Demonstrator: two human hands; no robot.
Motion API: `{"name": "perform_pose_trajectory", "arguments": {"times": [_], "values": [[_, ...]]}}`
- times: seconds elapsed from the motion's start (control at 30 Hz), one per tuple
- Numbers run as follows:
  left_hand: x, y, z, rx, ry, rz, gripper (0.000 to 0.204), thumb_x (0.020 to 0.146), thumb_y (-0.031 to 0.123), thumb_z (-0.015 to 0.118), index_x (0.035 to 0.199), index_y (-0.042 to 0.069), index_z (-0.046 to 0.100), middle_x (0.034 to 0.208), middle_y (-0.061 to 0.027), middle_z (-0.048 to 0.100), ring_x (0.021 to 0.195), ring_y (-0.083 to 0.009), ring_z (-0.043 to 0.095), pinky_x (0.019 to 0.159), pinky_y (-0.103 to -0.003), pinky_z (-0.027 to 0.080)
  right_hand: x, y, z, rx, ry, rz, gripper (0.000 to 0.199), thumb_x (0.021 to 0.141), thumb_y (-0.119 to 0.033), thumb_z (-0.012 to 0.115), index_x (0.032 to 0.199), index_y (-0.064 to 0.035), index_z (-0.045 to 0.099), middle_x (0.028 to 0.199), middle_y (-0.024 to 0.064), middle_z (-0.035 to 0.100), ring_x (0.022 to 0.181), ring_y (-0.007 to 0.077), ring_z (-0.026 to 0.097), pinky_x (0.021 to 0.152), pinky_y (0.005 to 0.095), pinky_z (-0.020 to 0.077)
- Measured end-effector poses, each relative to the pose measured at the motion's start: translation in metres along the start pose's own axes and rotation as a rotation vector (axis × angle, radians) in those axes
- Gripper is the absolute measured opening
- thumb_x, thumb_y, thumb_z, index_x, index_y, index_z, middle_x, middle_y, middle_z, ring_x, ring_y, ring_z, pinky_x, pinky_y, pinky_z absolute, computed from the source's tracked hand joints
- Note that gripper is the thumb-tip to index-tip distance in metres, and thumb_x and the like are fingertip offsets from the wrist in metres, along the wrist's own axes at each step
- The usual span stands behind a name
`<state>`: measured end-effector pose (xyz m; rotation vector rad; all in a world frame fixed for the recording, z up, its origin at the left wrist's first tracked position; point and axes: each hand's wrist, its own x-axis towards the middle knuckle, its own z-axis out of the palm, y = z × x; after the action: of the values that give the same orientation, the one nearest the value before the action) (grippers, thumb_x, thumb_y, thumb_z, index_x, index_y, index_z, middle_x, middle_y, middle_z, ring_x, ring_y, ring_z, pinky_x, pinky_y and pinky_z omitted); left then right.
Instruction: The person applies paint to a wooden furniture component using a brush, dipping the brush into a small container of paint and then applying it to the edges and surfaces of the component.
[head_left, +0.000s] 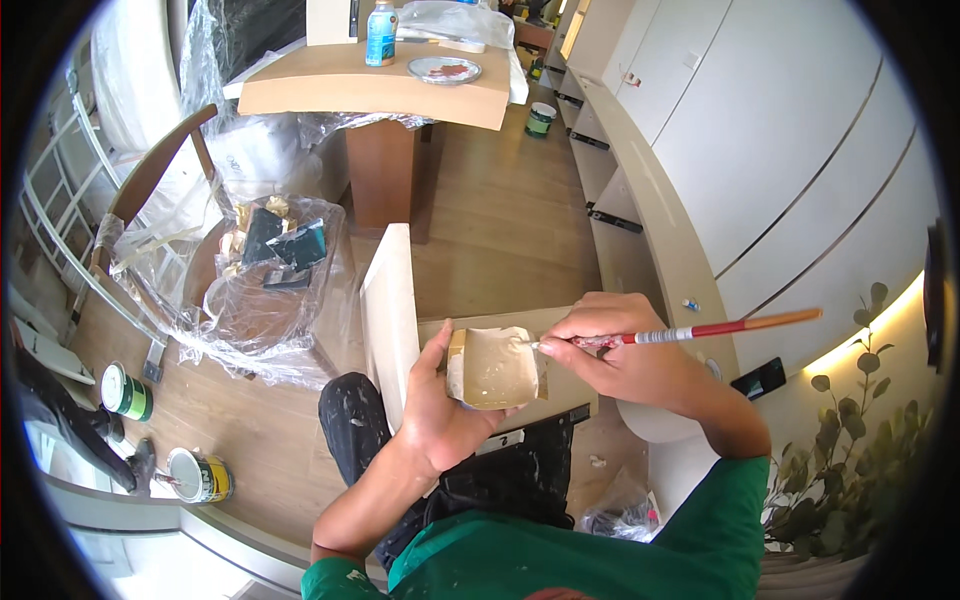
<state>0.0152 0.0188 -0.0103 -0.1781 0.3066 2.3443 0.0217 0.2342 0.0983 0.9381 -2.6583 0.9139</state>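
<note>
My left hand (436, 428) cups a small cut-down carton (456, 372) from beneath, its thumb up along the left side. Cream-coloured paint (490, 375) coats the inside of the carton. In my right hand (622, 352) is a slim paintbrush (725, 328) with a red handle, pinched low near its bristle end. The brush tip reaches over the right rim into the carton, at the paint. Just below the hands lies a pale drawer-like panel (392, 310), its upright edge standing left of the carton.
A plastic-wrapped chair (325, 330) with scraps on it stands at left. Open paint cans (200, 476) sit on the floor near another person's shoe (143, 462). Ahead is a covered table (340, 90) with a blue bottle (381, 35). A long cabinet (665, 220) and a phone (760, 379) are at right.
</note>
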Motion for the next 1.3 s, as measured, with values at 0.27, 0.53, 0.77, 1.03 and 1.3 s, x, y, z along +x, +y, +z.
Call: {"name": "perform_pose_trajectory", "arguments": {"times": [0.27, 0.53, 0.77, 1.03, 1.3], "values": [[-0.002, 0.001, 0.007, -0.017, 0.046, -0.03, 0.065, 0.112, 0.059, 0.036, 0.149, 0.008, 0.054, 0.143, -0.013, 0.062, 0.128, -0.0306, 0.06, 0.107, -0.05, 0.047, 0.0, -0.014, -0.017, 0.231, -0.252, 0.305, 0.013, 0.098, -0.011, 0.078, 0.092, 0.001, 0.08, 0.074, 0.0077, 0.072, 0.06, 0.0107, 0.059, 0.055, 0.0292, 0.0412], [-0.002, 0.002, 0.003, -0.011, 0.033, -0.027, 0.066, 0.111, 0.06, 0.036, 0.148, 0.009, 0.055, 0.143, -0.0127, 0.062, 0.127, -0.03, 0.06, 0.106, -0.049, 0.047, -0.006, 0.004, 0.014, 0.445, -0.109, 0.241, 0.012, 0.099, -0.006, 0.075, 0.101, 0.0054, 0.08, 0.087, 0.0121, 0.079, 0.08, 0.014, 0.073, 0.073, 0.029, 0.0565], [-0.003, 0.002, 0.007, -0.027, 0.074, -0.015, 0.065, 0.111, 0.061, 0.038, 0.147, 0.01, 0.056, 0.143, -0.0119, 0.063, 0.126, -0.0297, 0.06, 0.103, -0.047, 0.048, -0.016, 0.007, -0.002, 0.358, -0.142, 0.257, 0.01, 0.097, -0.002, 0.076, 0.102, 0.0054, 0.08, 0.091, 0.0132, 0.079, 0.08, 0.015, 0.074, 0.073, 0.0283, 0.057], [-0.003, 0.005, -0.005, -0.057, -0.058, -0.033, 0.062, 0.11, 0.059, 0.045, 0.15, 0.012, 0.053, 0.147, -0.0096, 0.06, 0.136, -0.0287, 0.057, 0.117, -0.051, 0.042, -0.013, 0.0, 0.011, 0.264, -0.021, 0.217, 0.01, 0.095, -0.006, 0.08, 0.102, 0.0006, 0.082, 0.086, 0.0113, 0.079, 0.073, 0.0142, 0.071, 0.066, 0.0284, 0.0525], [-0.001, 0.002, 0.005, -0.028, 0.08, 0.005, 0.064, 0.111, 0.059, 0.038, 0.147, 0.009, 0.057, 0.143, -0.0121, 0.064, 0.125, -0.0295, 0.061, 0.102, -0.047, 0.048, -0.019, -0.006, 0.0, 0.182, -0.006, 0.249, 0.006, 0.093, -0.004, 0.08, 0.097, 0.0002, 0.082, 0.082, 0.0094, 0.077, 0.069, 0.0148, 0.067, 0.063, 0.0298, 0.0502]]}}
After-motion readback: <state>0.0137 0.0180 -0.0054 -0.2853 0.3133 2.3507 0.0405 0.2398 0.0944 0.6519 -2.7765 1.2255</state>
